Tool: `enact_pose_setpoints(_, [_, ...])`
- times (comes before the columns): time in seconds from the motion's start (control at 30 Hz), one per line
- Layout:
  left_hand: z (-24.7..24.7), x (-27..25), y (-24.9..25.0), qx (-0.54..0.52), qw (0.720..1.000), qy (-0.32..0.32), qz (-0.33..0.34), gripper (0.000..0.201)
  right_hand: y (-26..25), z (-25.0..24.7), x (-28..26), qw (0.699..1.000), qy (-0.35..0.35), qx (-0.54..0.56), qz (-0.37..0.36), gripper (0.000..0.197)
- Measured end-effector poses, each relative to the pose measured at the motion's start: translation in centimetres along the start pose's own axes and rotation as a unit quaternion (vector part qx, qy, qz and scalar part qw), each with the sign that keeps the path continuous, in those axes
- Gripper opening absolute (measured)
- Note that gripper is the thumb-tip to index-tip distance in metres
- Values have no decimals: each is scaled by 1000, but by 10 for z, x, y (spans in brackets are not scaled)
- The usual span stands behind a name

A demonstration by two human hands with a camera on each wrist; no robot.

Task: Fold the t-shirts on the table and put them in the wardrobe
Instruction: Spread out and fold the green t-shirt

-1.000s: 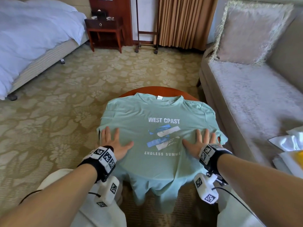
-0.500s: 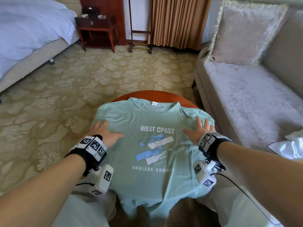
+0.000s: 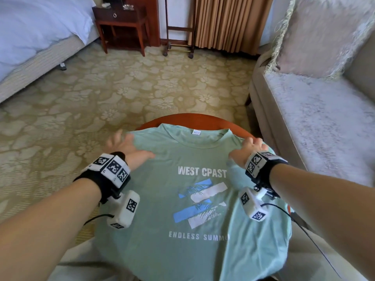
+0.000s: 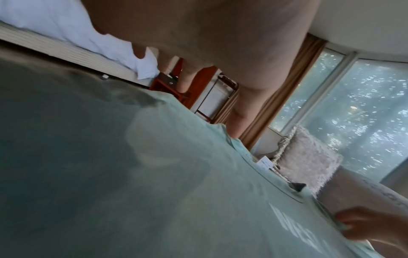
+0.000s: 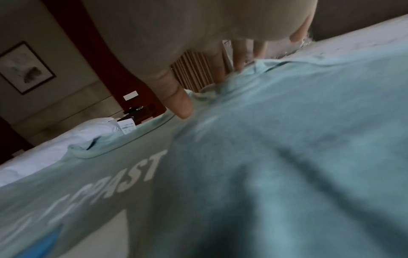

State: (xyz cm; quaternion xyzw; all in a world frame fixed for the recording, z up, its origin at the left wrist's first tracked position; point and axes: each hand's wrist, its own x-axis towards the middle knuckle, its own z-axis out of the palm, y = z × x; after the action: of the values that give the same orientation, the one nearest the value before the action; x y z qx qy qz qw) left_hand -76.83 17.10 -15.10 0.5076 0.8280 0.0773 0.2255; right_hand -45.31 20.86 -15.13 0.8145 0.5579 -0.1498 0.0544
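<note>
Both hands had slid farther up the mint-green printed t-shirt: left hand spread flat, right hand pinching the far-right shoulder.

A bed with pale blue-white bedding fills the upper left of the head view. Just right of it stands a dark wooden nightstand, then a wooden rack on castors in front of tan curtains. A grey sofa runs down the right side, with a fringed cushion at the upper right. Floral beige carpet covers the floor. A framed picture hangs at the left of the right wrist view.
</note>
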Motion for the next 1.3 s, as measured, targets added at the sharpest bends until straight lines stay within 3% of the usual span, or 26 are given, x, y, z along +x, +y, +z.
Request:
enact_pose_setpoints(0.1, [11,12,15,-19,998,-34,52,96,-4,7,10,1000,-26,15,-7,88])
enact_pose_setpoints(0.23, [14,35,5,21,998,-38,38,94,0,3,29,999,-30,2,20,97])
enact_pose_setpoints(0.37, [7,47,-7,-140,990,-20,8,88,-6,-12,38,995,-79,60,30,101])
enact_pose_setpoints(0.47, [-11,43,-20,-235,971,19,-45,70,-24,-15,25,998,-48,48,17,98])
enact_pose_setpoints(0.57, [-23,34,-50,-250,964,-42,-83,42,-57,-19,-2,998,-36,28,-38,96])
enact_pose_setpoints(0.67, [-21,15,-85,-338,925,-96,-148,34,-101,-13,-30,991,-78,32,-106,93])
enact_pose_setpoints(0.77, [-10,-4,-112,-394,883,-130,-219,64,-142,5,-56,977,-125,43,-170,91])
enact_pose_setpoints(0.83, [0,-11,-124,-461,845,-142,-231,70,-161,12,-75,964,-158,47,-211,87])
enact_pose_setpoints(0.97, [5,-28,-121,-576,772,-167,-209,36,-189,29,-100,949,-162,-10,-272,84])
enact_pose_setpoints(1.1, [1,-33,-126,-659,699,-208,-185,38,-197,60,-107,943,-146,-76,-288,109])
enact_pose_setpoints(1.2, [2,-31,-132,-693,667,-217,-168,37,-190,72,-110,941,-150,-98,-287,116])
enact_pose_setpoints(1.3, [2,-28,-136,-733,635,-187,-159,31,-187,79,-110,944,-145,-93,-282,118])
